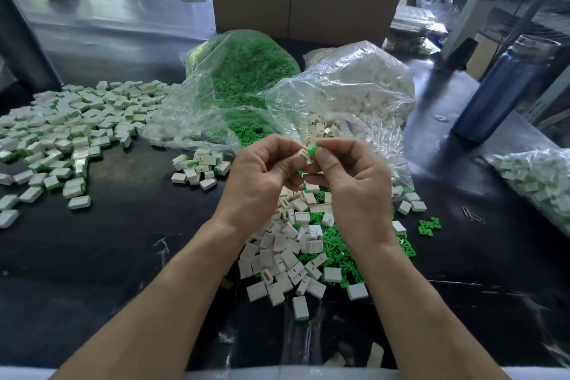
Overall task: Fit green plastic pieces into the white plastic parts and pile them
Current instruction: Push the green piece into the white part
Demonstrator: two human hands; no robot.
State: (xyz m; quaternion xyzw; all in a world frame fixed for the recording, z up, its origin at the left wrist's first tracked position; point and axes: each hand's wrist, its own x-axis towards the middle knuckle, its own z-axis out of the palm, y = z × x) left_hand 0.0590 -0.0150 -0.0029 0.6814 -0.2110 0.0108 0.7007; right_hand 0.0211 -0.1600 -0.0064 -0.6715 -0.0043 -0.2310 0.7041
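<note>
Over the middle of the black table, my left hand (pixel 262 171) pinches a small white plastic part (pixel 301 155). My right hand (pixel 348 174) pinches a green plastic piece (pixel 314 151) that touches the white part's end. Below my hands lies a loose heap of white parts (pixel 287 256) mixed with green pieces (pixel 336 244). A wide pile of fitted white-and-green parts (pixel 68 126) covers the left of the table, with a smaller cluster (pixel 200 166) nearer my hands.
Behind my hands stand an open clear bag of green pieces (pixel 243 77) and one of white parts (pixel 354 89). A cardboard box (pixel 305 6) is behind them. A blue bottle (pixel 505 89) stands at right, near another bag of fitted parts (pixel 536 179). Paper clips (pixel 472 214) lie nearby.
</note>
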